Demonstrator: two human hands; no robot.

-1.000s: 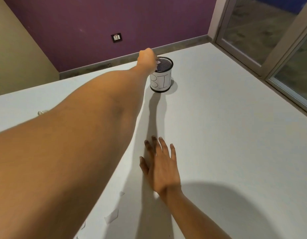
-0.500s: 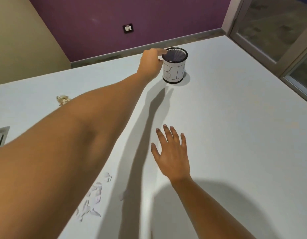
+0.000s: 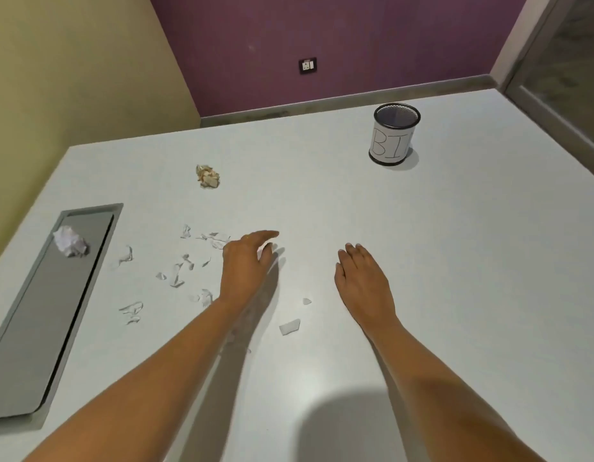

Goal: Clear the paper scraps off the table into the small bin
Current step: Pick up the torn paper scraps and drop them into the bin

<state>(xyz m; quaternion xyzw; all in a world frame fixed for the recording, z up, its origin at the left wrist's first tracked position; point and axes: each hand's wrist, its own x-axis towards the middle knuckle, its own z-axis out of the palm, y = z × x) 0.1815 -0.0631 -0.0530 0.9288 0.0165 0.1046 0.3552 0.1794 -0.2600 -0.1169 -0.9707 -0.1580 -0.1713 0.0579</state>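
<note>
Paper scraps [image 3: 177, 273] lay scattered on the table [image 3: 455, 261] left of centre, well apart from the bin [image 3: 394, 135], which stood upright near the far right corner. Two loose pieces [image 3: 290, 326] lay between the forearms. The left hand [image 3: 247, 261] hovered at the right edge of the scatter, its grip wide, with the fingers stretched forward and drooping slightly over a white scrap; whether it touched the scrap could not be told. Judgement: it was placed so to begin a pickup. The right hand [image 3: 362, 281] was low over bare table, its grip wide and holding nothing, apparently idle. A tan crumpled ball [image 3: 207, 176] sat further back. A grey tray [image 3: 38, 328] recessed at the left edge held one white crumpled ball [image 3: 70, 241]. The bin's mesh interior showed dark and its contents could not be made out. Judgement: much was left to clear
</note>
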